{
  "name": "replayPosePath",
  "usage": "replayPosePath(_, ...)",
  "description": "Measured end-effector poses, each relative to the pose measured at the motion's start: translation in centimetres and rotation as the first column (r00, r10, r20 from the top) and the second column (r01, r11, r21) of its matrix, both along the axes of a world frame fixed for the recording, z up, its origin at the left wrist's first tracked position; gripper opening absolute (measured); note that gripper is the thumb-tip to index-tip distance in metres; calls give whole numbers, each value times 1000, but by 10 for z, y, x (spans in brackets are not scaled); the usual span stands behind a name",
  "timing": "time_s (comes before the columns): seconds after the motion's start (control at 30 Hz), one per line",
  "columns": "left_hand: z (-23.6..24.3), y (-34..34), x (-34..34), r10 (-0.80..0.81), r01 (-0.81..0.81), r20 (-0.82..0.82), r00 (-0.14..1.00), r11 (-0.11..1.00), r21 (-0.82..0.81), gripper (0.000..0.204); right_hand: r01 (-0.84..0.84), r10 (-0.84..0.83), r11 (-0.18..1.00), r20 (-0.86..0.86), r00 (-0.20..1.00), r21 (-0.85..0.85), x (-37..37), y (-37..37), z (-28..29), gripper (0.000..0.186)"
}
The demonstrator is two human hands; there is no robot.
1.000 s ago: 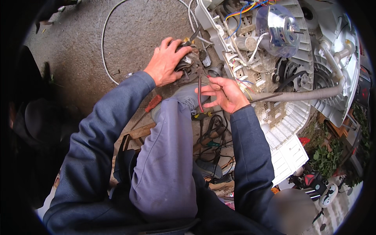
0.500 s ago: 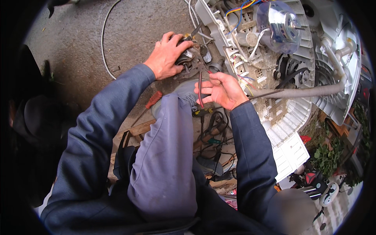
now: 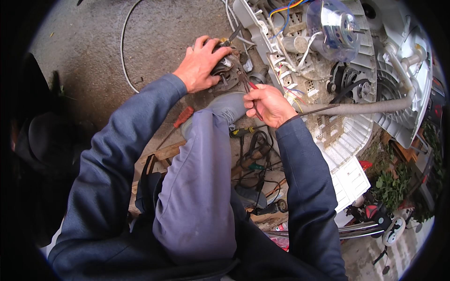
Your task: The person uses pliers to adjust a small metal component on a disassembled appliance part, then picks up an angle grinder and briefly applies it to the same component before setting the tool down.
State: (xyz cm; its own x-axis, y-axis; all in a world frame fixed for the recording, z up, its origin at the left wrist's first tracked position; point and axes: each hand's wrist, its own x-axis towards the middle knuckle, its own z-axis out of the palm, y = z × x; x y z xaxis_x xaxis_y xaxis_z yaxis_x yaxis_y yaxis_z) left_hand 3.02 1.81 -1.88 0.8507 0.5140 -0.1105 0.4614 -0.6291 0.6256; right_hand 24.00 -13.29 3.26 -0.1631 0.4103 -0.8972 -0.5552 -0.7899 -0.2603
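Note:
My left hand [image 3: 199, 66] is closed over a dark, grimy metal part [image 3: 229, 77], perhaps a small motor or pump, and presses it down near my shoe. Its underside is hidden. In my right hand [image 3: 269, 105] is a pair of pliers [image 3: 253, 86] with red handles, fingers wrapped around both grips. The jaws reach the right edge of the metal part; what they bite on is too small to make out.
To the right lies an opened washing machine tub [image 3: 344, 140] with a grey corrugated hose [image 3: 370, 109] and a clear-covered motor [image 3: 335, 33]. A red-handled screwdriver [image 3: 183, 116] rests left of my knee. A yellow-and-black-handled tool [image 3: 241, 132] and tangled black cables [image 3: 262, 150] lie by my shoe.
My right hand has closed its fingers around the pliers, whose handles stood spread before. The pliers have tilted, and their jaws are now at the metal part's edge. My left hand has barely moved.

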Motion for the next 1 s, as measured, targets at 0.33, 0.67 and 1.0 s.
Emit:
replayPosePath(0.33, -1, 1, 2, 128, -128, -7, 992, 990, -51, 79, -89, 84, 996, 243, 966, 12, -20, -5, 7, 33)
replayPosePath(0.67, -18, 8, -26, 341, -325, 14, 940, 908, -265, 82, 22, -46, 980, 120, 992, 199, -36, -4, -9, 37)
replayPosePath(1.0, -19, 0, -31, 466, -442, -16, 885, 828, -346, 82, -28, 0, 977, 132, 991, 210, -56, 22, -10, 48)
